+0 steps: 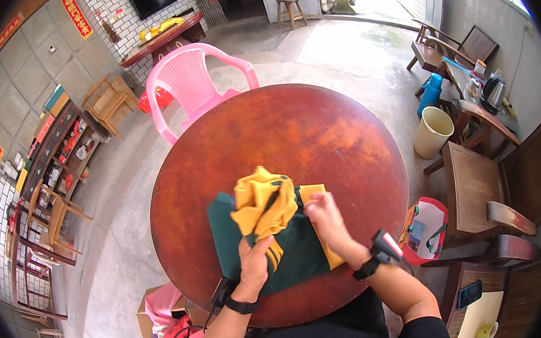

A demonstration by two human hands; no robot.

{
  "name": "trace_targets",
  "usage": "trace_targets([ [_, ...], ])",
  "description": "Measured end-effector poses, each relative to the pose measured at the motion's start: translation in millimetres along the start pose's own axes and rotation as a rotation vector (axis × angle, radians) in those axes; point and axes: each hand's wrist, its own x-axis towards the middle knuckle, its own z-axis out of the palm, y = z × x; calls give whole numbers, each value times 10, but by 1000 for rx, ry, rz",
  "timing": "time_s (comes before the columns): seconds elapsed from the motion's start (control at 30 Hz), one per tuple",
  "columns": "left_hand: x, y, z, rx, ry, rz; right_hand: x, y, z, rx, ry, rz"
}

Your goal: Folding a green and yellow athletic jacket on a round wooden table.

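A dark green garment with yellow parts [290, 264] lies on the round wooden table [293, 132]. Above it is a bunched part of yellow cloth [262, 200] with dark green inside its folds. My left hand [254, 260] grips the near end of this bunch, by a yellow-and-green striped band [274, 256]. My right hand [327, 218] is over the garment's far right part, beside a yellow panel [312, 190]. Its fingers are curled and a little blurred, and whether they pinch cloth is unclear.
A pink plastic chair [195, 83] stands at the table's far left. Below the table's near left edge is a cardboard box [147, 306] with pink cloth. A red-rimmed bag [425, 233], a cream bin [433, 133] and a wooden armchair [479, 184] are on the right.
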Motion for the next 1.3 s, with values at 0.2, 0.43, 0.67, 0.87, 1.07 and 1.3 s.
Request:
trace_targets([
  [0.2,159,587,-351,-257,168,31,-365,-308,185,-1171,-528,-630],
  [0.43,282,1027,-1250,-455,138,183,62,-291,-268,-1243,-418,-345],
  [0.67,246,587,-2028,-401,477,-105,342,-328,-893,-1293,-140,-122],
  [0.87,371,538,-1904,507,838,568,341,-300,-881,-1275,-53,-114],
  [1.07,455,582,-2012,1109,599,287,342,-309,-875,-1266,-50,-129],
  [1.3,589,869,-1865,1574,478,-79,344,-316,-892,-1273,-48,-128],
])
